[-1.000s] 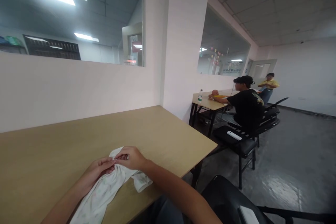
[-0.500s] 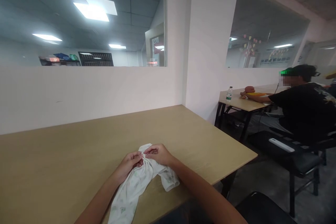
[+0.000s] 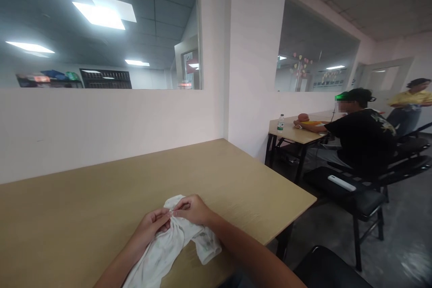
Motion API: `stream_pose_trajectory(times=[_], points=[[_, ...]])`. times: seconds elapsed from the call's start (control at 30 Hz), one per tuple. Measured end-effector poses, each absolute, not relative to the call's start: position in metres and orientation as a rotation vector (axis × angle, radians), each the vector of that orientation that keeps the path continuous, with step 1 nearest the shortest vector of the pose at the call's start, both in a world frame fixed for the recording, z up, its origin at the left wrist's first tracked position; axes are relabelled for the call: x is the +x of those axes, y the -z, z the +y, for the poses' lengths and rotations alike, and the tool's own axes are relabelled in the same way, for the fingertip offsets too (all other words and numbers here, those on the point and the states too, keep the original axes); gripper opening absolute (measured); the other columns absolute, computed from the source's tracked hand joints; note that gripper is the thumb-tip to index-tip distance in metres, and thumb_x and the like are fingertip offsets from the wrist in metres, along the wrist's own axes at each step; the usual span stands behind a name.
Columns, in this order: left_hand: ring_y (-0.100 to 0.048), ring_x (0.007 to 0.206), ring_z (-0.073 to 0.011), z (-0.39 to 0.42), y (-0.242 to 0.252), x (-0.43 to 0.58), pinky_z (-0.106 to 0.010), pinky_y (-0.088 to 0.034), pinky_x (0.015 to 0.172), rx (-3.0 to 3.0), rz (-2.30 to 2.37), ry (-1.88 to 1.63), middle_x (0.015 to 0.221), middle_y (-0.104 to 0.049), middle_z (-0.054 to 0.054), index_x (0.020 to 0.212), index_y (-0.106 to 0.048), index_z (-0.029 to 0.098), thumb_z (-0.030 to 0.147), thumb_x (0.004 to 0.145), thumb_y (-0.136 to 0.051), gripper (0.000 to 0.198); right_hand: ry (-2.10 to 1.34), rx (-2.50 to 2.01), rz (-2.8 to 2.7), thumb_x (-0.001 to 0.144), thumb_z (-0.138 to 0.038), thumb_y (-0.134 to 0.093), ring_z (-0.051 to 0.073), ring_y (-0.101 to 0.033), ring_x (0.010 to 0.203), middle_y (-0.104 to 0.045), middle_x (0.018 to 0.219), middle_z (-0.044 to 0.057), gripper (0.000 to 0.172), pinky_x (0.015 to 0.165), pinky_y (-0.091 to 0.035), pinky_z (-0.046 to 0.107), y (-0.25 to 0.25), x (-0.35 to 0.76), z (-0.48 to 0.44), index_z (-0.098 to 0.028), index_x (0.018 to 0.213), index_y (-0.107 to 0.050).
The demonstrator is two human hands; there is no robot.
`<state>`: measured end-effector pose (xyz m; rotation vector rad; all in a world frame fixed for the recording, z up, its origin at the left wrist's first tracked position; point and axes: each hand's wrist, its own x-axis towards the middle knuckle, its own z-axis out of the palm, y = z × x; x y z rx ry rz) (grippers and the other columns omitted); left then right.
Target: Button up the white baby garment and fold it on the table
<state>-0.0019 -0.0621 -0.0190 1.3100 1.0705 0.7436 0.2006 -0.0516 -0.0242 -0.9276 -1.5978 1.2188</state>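
A small white garment (image 3: 168, 249) with a faint print lies on the near part of a light wooden table (image 3: 101, 198). My left hand (image 3: 151, 227) and my right hand (image 3: 191, 209) meet at its top edge, fingertips pinching the cloth close together. One short sleeve hangs out to the right below my right wrist. The rest of the garment runs down toward me under my left forearm.
A white wall with windows borders the table's far side. To the right, a seated person in black (image 3: 362, 132) works at another table (image 3: 297, 134) holding a water bottle (image 3: 280, 123). A person in yellow (image 3: 410, 103) stands farther back. Black chairs (image 3: 351, 189) stand between.
The view has swung right then back left a little. Both hands stay pinched on the garment's top edge, with only small finger movement.
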Motion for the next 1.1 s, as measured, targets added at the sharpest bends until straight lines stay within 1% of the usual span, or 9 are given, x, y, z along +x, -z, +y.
stream_pose_trajectory(times=[0.07, 0.13, 0.3, 0.43, 0.57, 0.7, 0.77, 0.87, 1.1], points=[[-0.050, 0.072, 0.0032, -0.060, 0.021, -0.004, -0.004, -0.042, 0.065, 1.302, 1.081, -0.740, 0.088, -0.057, -0.002, 0.115, -0.053, 0.007, 0.067, 0.060, -0.081, 0.086, -1.209, -0.923, -1.610, 0.072, -0.040, -0.080, 0.017, -0.063, 0.075, -0.074, 0.086, 0.007, 0.029, 0.070, -0.045, 0.029, 0.025, 0.200, -0.051, -0.015, 0.085, -0.076], [-0.051, 0.074, 0.0027, -0.058, 0.023, -0.005, -0.005, -0.044, 0.066, 1.299, 1.089, -0.731, 0.090, -0.057, -0.003, 0.120, -0.053, 0.007, 0.068, 0.060, -0.081, 0.090, -1.204, -0.933, -1.614, 0.073, -0.038, -0.078, 0.016, -0.062, 0.073, -0.073, 0.084, 0.006, 0.026, 0.070, -0.045, 0.029, 0.026, 0.200, -0.050, -0.014, 0.084, -0.075], [-0.052, 0.076, 0.0016, -0.055, 0.028, -0.008, -0.005, -0.045, 0.066, 1.303, 1.116, -0.727, 0.091, -0.058, -0.004, 0.119, -0.054, 0.007, 0.073, 0.055, -0.081, 0.096, -1.252, -0.925, -1.610, 0.073, -0.033, -0.077, 0.014, -0.059, 0.073, -0.069, 0.082, 0.003, 0.021, 0.068, -0.041, 0.026, 0.029, 0.198, -0.047, -0.016, 0.085, -0.072], [-0.054, 0.077, 0.0007, -0.054, 0.031, -0.007, -0.006, -0.047, 0.069, 1.340, 1.133, -0.753, 0.094, -0.061, -0.006, 0.122, -0.055, 0.008, 0.076, 0.056, -0.079, 0.098, -1.323, -0.912, -1.594, 0.075, -0.030, -0.075, 0.012, -0.056, 0.071, -0.068, 0.082, 0.001, 0.018, 0.068, -0.039, 0.025, 0.031, 0.196, -0.045, -0.016, 0.085, -0.071], [-0.053, 0.072, 0.0004, -0.057, 0.030, 0.004, -0.007, -0.046, 0.065, 1.354, 1.190, -0.886, 0.095, -0.064, -0.008, 0.118, -0.058, 0.006, 0.078, 0.050, -0.080, 0.102, -1.365, -0.892, -1.516, 0.073, -0.029, -0.074, 0.013, -0.056, 0.075, -0.066, 0.081, 0.001, 0.017, 0.071, -0.039, 0.026, 0.026, 0.197, -0.047, -0.016, 0.082, -0.069], [-0.059, 0.080, -0.0009, -0.062, 0.026, 0.012, -0.006, -0.047, 0.069, 1.390, 1.256, -1.047, 0.106, -0.066, -0.011, 0.114, -0.063, 0.004, 0.075, 0.055, -0.078, 0.093, -1.339, -0.873, -1.481, 0.074, -0.033, -0.074, 0.015, -0.057, 0.078, -0.067, 0.083, 0.002, 0.022, 0.074, -0.039, 0.027, 0.021, 0.199, -0.052, -0.015, 0.085, -0.071], [-0.061, 0.085, -0.0019, -0.065, 0.023, 0.012, -0.006, -0.048, 0.072, 1.401, 1.263, -1.045, 0.111, -0.066, -0.012, 0.116, -0.066, 0.005, 0.073, 0.059, -0.076, 0.089, -1.347, -0.874, -1.440, 0.072, -0.034, -0.075, 0.015, -0.057, 0.078, -0.067, 0.082, 0.002, 0.023, 0.072, -0.039, 0.027, 0.022, 0.198, -0.053, -0.015, 0.084, -0.070], [-0.060, 0.084, -0.0017, -0.069, 0.019, 0.011, -0.006, -0.047, 0.072, 1.415, 1.247, -1.034, 0.114, -0.066, -0.012, 0.118, -0.069, 0.005, 0.071, 0.063, -0.075, 0.086, -1.313, -0.886, -1.419, 0.072, -0.033, -0.075, 0.014, -0.055, 0.073, -0.065, 0.078, 0.001, 0.022, 0.067, -0.037, 0.025, 0.025, 0.196, -0.052, -0.014, 0.081, -0.068], [-0.059, 0.082, -0.0016, -0.072, 0.012, 0.013, -0.006, -0.046, 0.070, 1.390, 1.296, -1.046, 0.113, -0.066, -0.013, 0.116, -0.070, 0.004, 0.070, 0.061, -0.077, 0.086, -1.265, -0.859, -1.443, 0.072, -0.035, -0.076, 0.016, -0.060, 0.077, -0.068, 0.081, 0.004, 0.024, 0.071, -0.043, 0.026, 0.026, 0.193, -0.051, -0.014, 0.080, -0.068]])
